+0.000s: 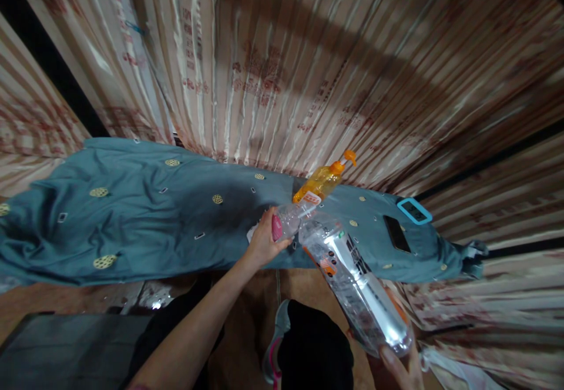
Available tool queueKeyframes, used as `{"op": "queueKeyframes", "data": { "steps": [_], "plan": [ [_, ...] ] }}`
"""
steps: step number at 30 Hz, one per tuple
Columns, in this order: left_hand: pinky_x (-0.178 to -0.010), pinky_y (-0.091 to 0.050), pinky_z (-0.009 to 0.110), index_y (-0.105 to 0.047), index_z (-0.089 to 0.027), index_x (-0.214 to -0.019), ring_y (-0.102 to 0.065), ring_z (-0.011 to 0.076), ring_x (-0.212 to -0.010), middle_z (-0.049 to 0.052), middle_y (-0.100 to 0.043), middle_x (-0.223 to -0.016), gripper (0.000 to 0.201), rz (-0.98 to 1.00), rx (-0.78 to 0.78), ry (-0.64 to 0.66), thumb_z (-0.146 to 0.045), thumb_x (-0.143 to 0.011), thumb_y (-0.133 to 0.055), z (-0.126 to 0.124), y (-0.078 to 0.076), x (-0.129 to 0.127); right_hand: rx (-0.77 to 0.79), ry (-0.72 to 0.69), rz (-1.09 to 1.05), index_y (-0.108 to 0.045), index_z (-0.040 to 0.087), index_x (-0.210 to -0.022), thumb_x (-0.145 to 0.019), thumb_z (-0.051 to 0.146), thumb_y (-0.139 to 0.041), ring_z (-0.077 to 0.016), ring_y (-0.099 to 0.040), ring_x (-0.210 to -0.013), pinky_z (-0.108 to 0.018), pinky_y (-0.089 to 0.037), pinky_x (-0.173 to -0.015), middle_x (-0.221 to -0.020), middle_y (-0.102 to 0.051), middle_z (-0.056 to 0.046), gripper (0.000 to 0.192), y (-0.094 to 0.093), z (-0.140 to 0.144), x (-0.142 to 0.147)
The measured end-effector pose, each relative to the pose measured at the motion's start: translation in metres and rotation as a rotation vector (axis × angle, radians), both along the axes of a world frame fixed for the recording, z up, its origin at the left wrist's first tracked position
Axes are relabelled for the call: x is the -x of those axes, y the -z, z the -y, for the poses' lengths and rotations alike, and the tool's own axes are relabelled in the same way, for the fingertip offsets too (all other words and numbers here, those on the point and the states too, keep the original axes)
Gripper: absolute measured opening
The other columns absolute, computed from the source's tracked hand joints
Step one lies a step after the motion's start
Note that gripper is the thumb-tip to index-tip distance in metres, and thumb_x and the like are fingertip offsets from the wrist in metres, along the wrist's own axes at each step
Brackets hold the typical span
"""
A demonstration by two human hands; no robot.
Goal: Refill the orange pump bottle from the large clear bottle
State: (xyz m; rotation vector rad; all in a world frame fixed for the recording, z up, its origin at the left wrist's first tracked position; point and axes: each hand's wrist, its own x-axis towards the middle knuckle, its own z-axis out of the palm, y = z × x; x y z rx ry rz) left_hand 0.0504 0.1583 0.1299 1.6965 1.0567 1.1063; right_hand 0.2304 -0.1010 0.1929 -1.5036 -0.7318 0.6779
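My left hand [263, 242] is closed around a small clear bottle [291, 219] with a pink part by my fingers, held just over the near edge of a table draped in a blue cloth [145, 219]. At the bottom right, my right hand [402, 368] grips the base of a large clear plastic bottle [359, 287] with a printed label, tilted so its upper end reaches the small bottle. Right behind them, an orange pump bottle [323, 182] stands on the cloth.
A black phone [396, 233] and a blue-framed flat object [414, 211] lie on the cloth's right end. Striped, printed curtains [286, 55] hang close behind the table. A dark flat surface [66, 343] sits at the lower left. My shoe [277, 343] rests on the brown floor.
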Motion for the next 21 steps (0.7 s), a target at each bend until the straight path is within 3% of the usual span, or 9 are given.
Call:
{"op": "queueKeyframes", "data": {
  "steps": [8, 16, 21],
  "plan": [
    [-0.12, -0.046, 0.058, -0.051, -0.02, -0.142, -0.061, 0.0368, -0.137, 0.016, -0.062, -0.144, 0.089, -0.009, 0.017, -0.013, -0.023, -0.062, -0.09, -0.0005, 0.0033, 0.0001, 0.031, 0.075, 0.001, -0.039, 0.033, -0.162, -0.082, 0.057, -0.074, -0.0449, -0.064, -0.129, -0.054, -0.065, -0.08, -0.167, -0.042, -0.017, 0.091, -0.006, -0.0019, 0.0023],
    [-0.123, -0.043, 0.059, -0.05, -0.019, -0.144, -0.057, 0.0385, -0.142, 0.018, -0.061, -0.149, 0.088, -0.008, 0.016, -0.01, -0.023, -0.065, -0.089, -0.0003, 0.0052, -0.0008, 0.044, 0.11, 0.059, -0.042, 0.035, -0.16, -0.082, 0.057, -0.073, -0.0478, -0.051, -0.144, -0.05, -0.067, -0.078, -0.172, -0.035, -0.012, 0.087, -0.008, -0.0007, 0.0039],
    [-0.122, -0.044, 0.058, -0.049, -0.018, -0.144, -0.059, 0.037, -0.141, 0.018, -0.062, -0.148, 0.087, -0.021, 0.012, 0.0, -0.023, -0.066, -0.087, -0.0001, 0.0039, -0.0005, 0.054, 0.109, 0.072, -0.041, 0.032, -0.161, -0.08, 0.057, -0.075, -0.0473, -0.056, -0.14, -0.053, -0.066, -0.082, -0.171, -0.037, -0.015, 0.092, -0.0106, 0.0005, 0.0031]
  ]
}}
